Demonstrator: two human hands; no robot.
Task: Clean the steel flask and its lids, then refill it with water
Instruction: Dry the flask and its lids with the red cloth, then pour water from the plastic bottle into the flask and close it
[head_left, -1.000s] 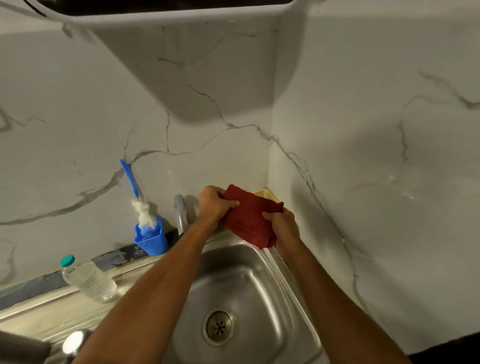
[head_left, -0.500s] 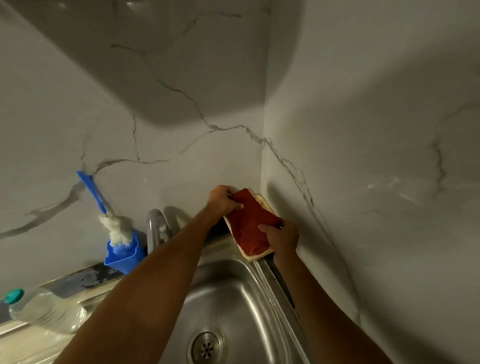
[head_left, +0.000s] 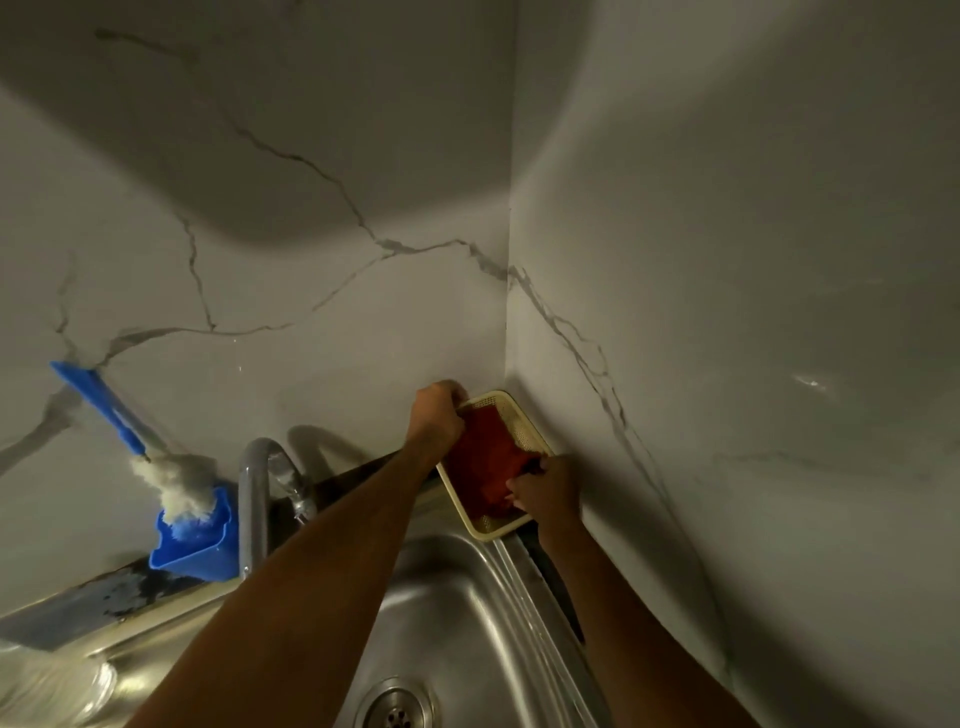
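Red cloth (head_left: 485, 462), one piece, lies bunched inside one cream perforated basket (head_left: 524, 423) that sits in the corner where two marble-patterned walls meet, at the back right rim of the steel sink (head_left: 457, 613). We have both hands at that basket. Our left hand (head_left: 435, 415) is at its far left edge, fingers curled over the rim and onto the cloth; we cannot tell for sure whether they pinch the cloth or only the basket edge. Our right hand (head_left: 545, 491) is at the near end, fingers bent down into the red cloth and gripping it.

We count one sink basin with one round drain (head_left: 395, 709) at the bottom of the view, and one curved metal tap (head_left: 262, 480) rising from the back ledge between our left forearm and one blue holder (head_left: 195, 545). One brush (head_left: 130, 431) with a blue handle and a white fluffy head stands tilted in that holder, leaning against the wall. At the lower left corner one clear plastic bottle (head_left: 47, 686) shows as a blur on the worktop.

We see no steel flask and no lids in this view, so we cannot say where they are.
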